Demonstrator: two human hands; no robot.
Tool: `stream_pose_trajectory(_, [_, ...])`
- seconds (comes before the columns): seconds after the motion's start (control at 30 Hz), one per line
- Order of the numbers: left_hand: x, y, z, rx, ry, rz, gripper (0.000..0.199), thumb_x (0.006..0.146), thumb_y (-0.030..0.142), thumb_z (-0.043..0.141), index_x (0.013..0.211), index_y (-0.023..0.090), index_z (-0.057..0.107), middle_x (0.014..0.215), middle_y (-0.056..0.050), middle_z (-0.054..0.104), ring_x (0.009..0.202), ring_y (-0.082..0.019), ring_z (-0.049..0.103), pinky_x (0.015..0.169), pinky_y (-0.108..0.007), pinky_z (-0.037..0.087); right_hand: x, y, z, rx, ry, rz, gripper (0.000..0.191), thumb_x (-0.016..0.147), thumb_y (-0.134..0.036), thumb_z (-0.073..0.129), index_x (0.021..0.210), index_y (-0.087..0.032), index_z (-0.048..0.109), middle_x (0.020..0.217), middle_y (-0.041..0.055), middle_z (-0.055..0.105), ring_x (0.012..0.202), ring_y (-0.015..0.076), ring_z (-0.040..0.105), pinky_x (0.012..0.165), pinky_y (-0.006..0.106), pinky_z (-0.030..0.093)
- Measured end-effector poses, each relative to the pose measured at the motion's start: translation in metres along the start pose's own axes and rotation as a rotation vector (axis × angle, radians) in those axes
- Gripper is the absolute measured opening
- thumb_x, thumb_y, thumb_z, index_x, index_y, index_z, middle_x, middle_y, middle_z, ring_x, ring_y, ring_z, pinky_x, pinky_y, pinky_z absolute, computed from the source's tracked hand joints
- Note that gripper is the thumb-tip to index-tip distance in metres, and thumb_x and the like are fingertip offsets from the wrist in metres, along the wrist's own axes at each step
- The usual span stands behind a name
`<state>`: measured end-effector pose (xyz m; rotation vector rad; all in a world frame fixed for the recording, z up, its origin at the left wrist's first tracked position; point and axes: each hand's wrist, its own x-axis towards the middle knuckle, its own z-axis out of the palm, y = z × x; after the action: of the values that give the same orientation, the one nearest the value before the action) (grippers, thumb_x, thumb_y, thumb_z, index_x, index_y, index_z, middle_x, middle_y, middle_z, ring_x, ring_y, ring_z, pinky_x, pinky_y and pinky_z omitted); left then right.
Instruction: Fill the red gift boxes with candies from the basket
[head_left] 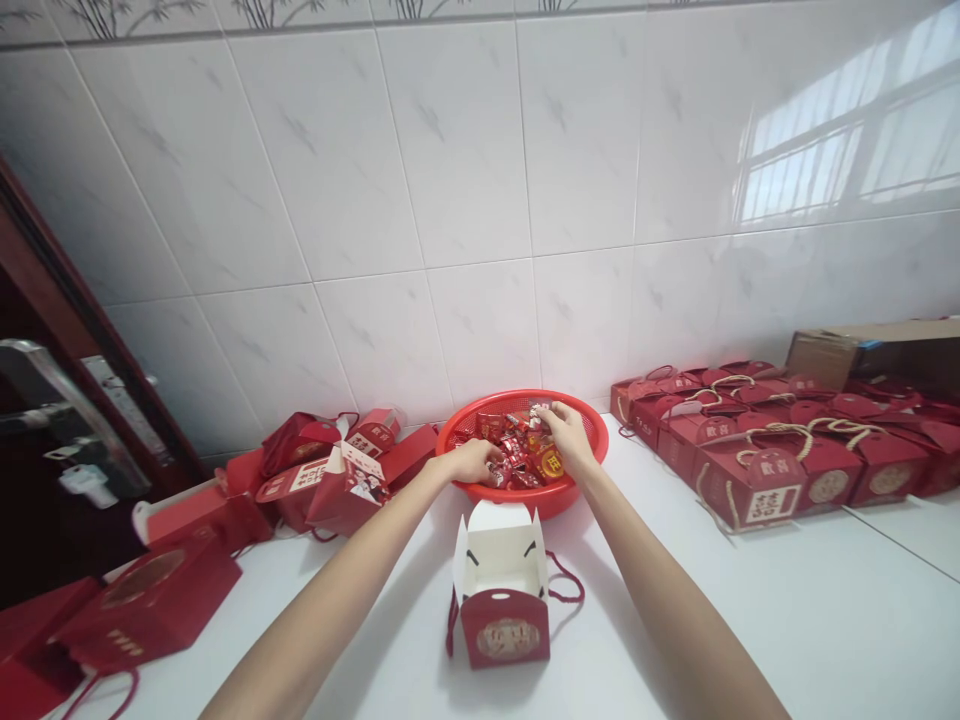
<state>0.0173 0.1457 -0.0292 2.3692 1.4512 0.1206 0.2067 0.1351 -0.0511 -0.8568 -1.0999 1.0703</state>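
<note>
A red plastic basket (592,450) holds wrapped candies (517,450) in red, gold and white, and both hands reach into it. At its left side, my left hand (472,462) has its fingers curled down among the candies; what they grip is hidden. Over the right side, my right hand (568,435) pinches a small wrapped candy (538,412) with white on its wrapper. In front of the basket stands an open red gift box (506,630), its flaps up, white inside with no contents visible. A dark red cord handle (568,580) hangs out to its right.
Several loose red boxes (169,600) lie at the left, some open. Rows of closed red boxes (765,485) with cord handles stand at the right, beside a brown cardboard box (825,350). A tiled wall (480,180) rises behind the white table (390,640).
</note>
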Motion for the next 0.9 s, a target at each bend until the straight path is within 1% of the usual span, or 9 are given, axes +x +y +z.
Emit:
stream_pose_trajectory(0.1, [0.004, 0.001, 0.004, 0.060, -0.021, -0.045, 0.034, 0.054, 0.021, 0.075, 0.088, 0.024, 0.076, 0.084, -0.006, 0.074, 0.090, -0.031, 0.068, 0.077, -0.032, 0.048, 0.001, 0.001, 0.000, 0.062, 0.020, 0.061, 0.023, 0.069, -0.039, 0.068, 0.071, -0.021, 0.053, 0.068, 0.0000, 0.061, 0.065, 0.0162, 0.061, 0.055, 0.025, 0.051])
stream_pose_trajectory(0.17, [0.008, 0.000, 0.007, 0.062, -0.019, -0.076, 0.026, 0.051, 0.019, 0.074, 0.076, 0.022, 0.074, 0.074, -0.006, 0.072, 0.082, -0.030, 0.067, 0.071, -0.032, 0.048, 0.002, 0.002, -0.001, 0.087, 0.030, 0.098, 0.020, 0.070, -0.035, 0.067, 0.072, -0.022, 0.052, 0.068, 0.0000, 0.062, 0.066, 0.0166, 0.063, 0.053, 0.025, 0.052])
stream_pose_trajectory(0.27, [0.013, -0.005, 0.008, 0.045, -0.034, -0.112, 0.014, 0.047, 0.016, 0.073, 0.059, 0.021, 0.067, 0.061, -0.003, 0.066, 0.069, -0.026, 0.064, 0.063, -0.029, 0.046, 0.002, 0.001, -0.001, 0.089, 0.042, 0.144, 0.016, 0.071, -0.031, 0.065, 0.075, -0.022, 0.051, 0.069, 0.0005, 0.064, 0.066, 0.0174, 0.065, 0.049, 0.024, 0.052])
stream_pose_trajectory(0.37, [0.013, -0.009, 0.007, -0.028, -0.047, -0.091, 0.015, 0.045, 0.017, 0.075, 0.053, 0.021, 0.063, 0.054, 0.000, 0.062, 0.063, -0.021, 0.060, 0.060, -0.026, 0.044, 0.002, -0.001, -0.002, 0.087, 0.049, 0.172, 0.016, 0.069, -0.027, 0.064, 0.076, -0.022, 0.050, 0.070, -0.0002, 0.064, 0.065, 0.0174, 0.065, 0.049, 0.025, 0.053])
stream_pose_trajectory(0.47, [0.009, -0.010, 0.005, -0.166, -0.040, -0.047, 0.016, 0.049, 0.022, 0.074, 0.051, 0.020, 0.059, 0.052, 0.002, 0.059, 0.061, -0.019, 0.059, 0.060, -0.026, 0.044, 0.002, -0.001, -0.002, 0.080, 0.060, 0.175, 0.015, 0.068, -0.024, 0.062, 0.075, -0.023, 0.048, 0.070, -0.0011, 0.062, 0.066, 0.0167, 0.065, 0.051, 0.025, 0.054])
stream_pose_trajectory(0.53, [0.004, -0.009, 0.004, -0.292, -0.006, -0.018, 0.014, 0.058, 0.029, 0.071, 0.059, 0.018, 0.061, 0.058, 0.002, 0.062, 0.063, -0.018, 0.059, 0.061, -0.025, 0.045, 0.002, -0.002, -0.002, 0.075, 0.069, 0.176, 0.014, 0.067, -0.022, 0.059, 0.074, -0.023, 0.047, 0.069, -0.0018, 0.060, 0.067, 0.0161, 0.064, 0.051, 0.025, 0.053])
stream_pose_trajectory(0.67, [-0.002, -0.008, 0.003, -0.523, 0.074, 0.013, 0.024, 0.072, 0.037, 0.065, 0.081, 0.015, 0.063, 0.072, -0.002, 0.066, 0.066, -0.016, 0.062, 0.062, -0.026, 0.048, 0.002, -0.002, -0.001, 0.070, 0.075, 0.181, 0.012, 0.066, -0.019, 0.055, 0.073, -0.023, 0.046, 0.067, -0.0025, 0.058, 0.066, 0.0151, 0.063, 0.050, 0.023, 0.052])
stream_pose_trajectory(0.77, [-0.003, -0.008, 0.003, -0.660, 0.116, -0.023, 0.037, 0.073, 0.038, 0.070, 0.101, 0.015, 0.062, 0.078, -0.003, 0.067, 0.062, -0.015, 0.063, 0.057, -0.025, 0.047, 0.001, -0.002, -0.001, 0.070, 0.064, 0.182, 0.012, 0.065, -0.018, 0.054, 0.073, -0.022, 0.046, 0.067, -0.0025, 0.059, 0.064, 0.0142, 0.062, 0.051, 0.023, 0.052])
stream_pose_trajectory(0.9, [-0.003, -0.008, 0.005, -0.847, 0.239, -0.109, 0.069, 0.069, 0.035, 0.079, 0.130, 0.018, 0.052, 0.098, -0.006, 0.070, 0.060, -0.012, 0.061, 0.056, -0.024, 0.049, -0.001, -0.002, -0.001, 0.076, 0.042, 0.185, 0.014, 0.062, -0.018, 0.055, 0.074, -0.022, 0.048, 0.067, -0.0023, 0.061, 0.063, 0.0140, 0.063, 0.052, 0.022, 0.051])
